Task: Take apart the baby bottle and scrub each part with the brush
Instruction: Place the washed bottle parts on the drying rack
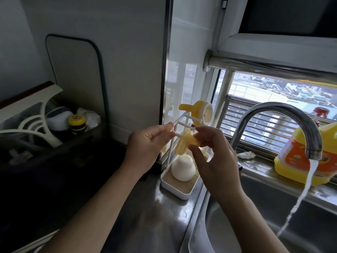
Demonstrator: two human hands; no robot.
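Fingers of the right hand are pinching a translucent yellow silicone bottle part, a soft flanged disc with a raised centre, and are holding it in front of the white plastic drying rack. The left hand is pinching a small pale-yellow translucent piece between thumb and curled fingertips, just beside 1 thin white peg of the rack; what this piece is cannot be told. A glossy yellow bottle cap, rounded and hard, is hanging on the top peg. A smooth white dome-shaped item is standing in the rack's rectangular base tray, on a wood-grain insert.

The rack is standing on the brushed stainless steel counter, close against the wall edge and just beside the rim of the stainless steel sink. The curved chrome faucet is arching over the basin to the right of both hands, and a white stream of water is running from it. A yellow plastic detergent jug is standing on the sill behind the spout. Both hands are working above the counter, well apart from the stream.
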